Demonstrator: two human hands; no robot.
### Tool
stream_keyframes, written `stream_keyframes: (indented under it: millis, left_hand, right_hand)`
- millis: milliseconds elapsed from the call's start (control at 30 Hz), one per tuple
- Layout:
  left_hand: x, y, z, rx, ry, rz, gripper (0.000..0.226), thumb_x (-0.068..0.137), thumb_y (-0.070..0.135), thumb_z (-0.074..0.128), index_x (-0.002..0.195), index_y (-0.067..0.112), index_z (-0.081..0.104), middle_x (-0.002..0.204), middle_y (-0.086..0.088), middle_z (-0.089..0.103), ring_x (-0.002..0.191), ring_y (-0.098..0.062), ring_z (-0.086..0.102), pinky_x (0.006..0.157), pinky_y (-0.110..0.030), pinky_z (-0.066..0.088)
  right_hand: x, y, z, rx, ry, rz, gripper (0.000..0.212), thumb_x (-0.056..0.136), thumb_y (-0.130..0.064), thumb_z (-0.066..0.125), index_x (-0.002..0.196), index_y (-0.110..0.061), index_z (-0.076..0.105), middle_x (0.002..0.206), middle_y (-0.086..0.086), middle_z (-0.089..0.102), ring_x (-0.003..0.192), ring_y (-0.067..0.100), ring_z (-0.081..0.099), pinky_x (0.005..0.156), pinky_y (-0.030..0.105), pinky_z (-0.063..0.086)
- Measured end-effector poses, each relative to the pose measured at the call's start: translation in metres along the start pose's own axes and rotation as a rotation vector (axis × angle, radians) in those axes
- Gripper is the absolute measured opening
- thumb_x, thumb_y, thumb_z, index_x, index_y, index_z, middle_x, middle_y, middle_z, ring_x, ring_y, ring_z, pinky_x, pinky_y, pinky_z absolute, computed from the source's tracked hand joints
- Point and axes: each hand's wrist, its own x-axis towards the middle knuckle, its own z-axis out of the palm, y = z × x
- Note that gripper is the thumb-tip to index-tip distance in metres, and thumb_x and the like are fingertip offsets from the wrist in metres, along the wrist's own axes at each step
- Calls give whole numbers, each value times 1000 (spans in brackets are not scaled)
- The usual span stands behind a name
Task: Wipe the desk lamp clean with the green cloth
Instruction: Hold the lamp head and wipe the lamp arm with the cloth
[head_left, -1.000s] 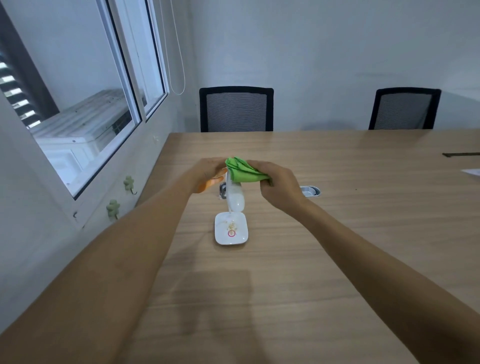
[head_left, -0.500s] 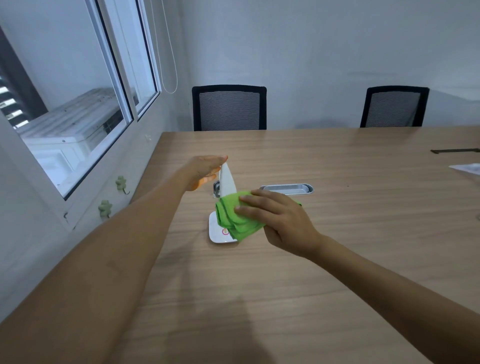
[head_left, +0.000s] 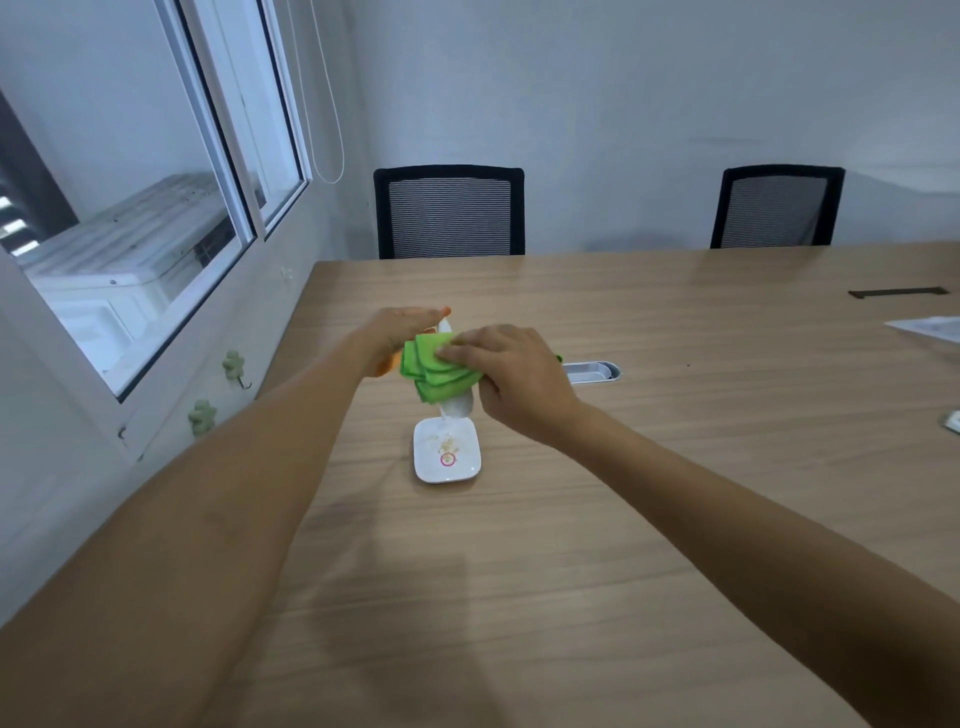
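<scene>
While half a second ago the green cloth (head_left: 435, 370) sat low by the lamp (head_left: 448, 451) base, the right hand (head_left: 511, 379) now pinches it high on the stem; left hand (head_left: 396, 332), open, steadies the top. Wiping mid-pass on the surface (head_left: 623, 493).

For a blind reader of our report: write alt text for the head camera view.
A person's right hand presses a folded green cloth against the upright arm of a white desk lamp, while the left hand steadies the lamp's top. The lamp stands on a wooden table, two black chairs behind it.
</scene>
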Motion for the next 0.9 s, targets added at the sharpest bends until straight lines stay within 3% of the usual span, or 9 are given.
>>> stream_keyframes:
  millis: [133, 300, 400, 500, 533, 633, 700, 767, 900]
  left_hand:
    - [4, 1, -2, 8, 6, -26, 48, 85, 23, 65, 128, 2, 58, 143, -9, 50, 132, -24, 47, 113, -37, 35]
    - [8, 2, -5, 28, -22, -26, 39, 89, 22, 61, 125, 5, 60, 146, -7, 47, 134, -24, 45, 115, -37, 34]
    - [10, 1, -8, 55, -22, -27, 38, 90, 22, 60, 124, 5, 61, 139, -10, 54, 129, -24, 50, 110, -36, 39]
    - [11, 0, -11, 49, -63, -12, 24, 88, 10, 59, 108, -1, 68, 98, -7, 72, 103, -26, 58, 77, -25, 55]
    - [11, 0, -11, 28, -78, -16, 20, 88, 7, 58, 101, 0, 70, 93, -8, 72, 99, -27, 59, 73, -24, 55]
    - [10, 2, -10, 43, -67, 0, 35, 89, 10, 58, 122, -5, 59, 128, -16, 60, 111, -23, 56, 95, -32, 46]
    - [11, 3, -10, 101, -57, 1, 40, 90, 13, 58, 127, 0, 56, 136, -13, 54, 119, -23, 53, 104, -35, 41]
    - [14, 2, -11, 147, -51, -17, 37, 89, 19, 61, 122, 5, 62, 140, -11, 53, 128, -25, 49, 111, -38, 38]
    - [18, 0, -12, 120, -53, -59, 21, 88, 19, 62, 106, 11, 68, 141, -7, 54, 130, -22, 49, 108, -31, 38]
  right_hand:
    - [-31, -12, -4, -89, 2, -179, 48, 69, -8, 41, 105, -19, 72, 109, 0, 73, 99, 27, 66, 79, 35, 50]
    - [-46, -14, -12, -137, 96, -415, 42, 89, -5, 33, 105, -13, 71, 113, 2, 72, 104, 27, 65, 87, 35, 45]
    - [-21, -7, -14, -164, 149, -284, 42, 76, -3, 43, 104, -15, 72, 108, 1, 73, 100, 26, 66, 84, 34, 42]
    - [7, 2, -11, -127, 132, -48, 45, 71, -9, 40, 102, -16, 72, 104, 1, 74, 94, 26, 68, 81, 34, 46]
    - [13, 4, -8, -100, 90, 0, 48, 71, -11, 38, 103, -15, 72, 104, 2, 74, 93, 27, 68, 79, 35, 50]
    - [13, 11, 5, -32, -42, 31, 53, 72, -12, 32, 111, -13, 68, 110, 7, 72, 94, 32, 67, 76, 44, 55]
    - [1, 10, 11, -12, -86, 20, 55, 73, -10, 33, 118, -12, 65, 116, 9, 69, 96, 34, 65, 77, 45, 54]
    - [-16, 8, 13, -9, -79, -4, 54, 74, -6, 36, 121, -10, 63, 119, 11, 67, 98, 35, 64, 79, 45, 53]
    - [-52, -1, 7, -85, 7, -150, 48, 80, -5, 39, 121, -10, 63, 121, 13, 66, 104, 36, 62, 88, 41, 51]
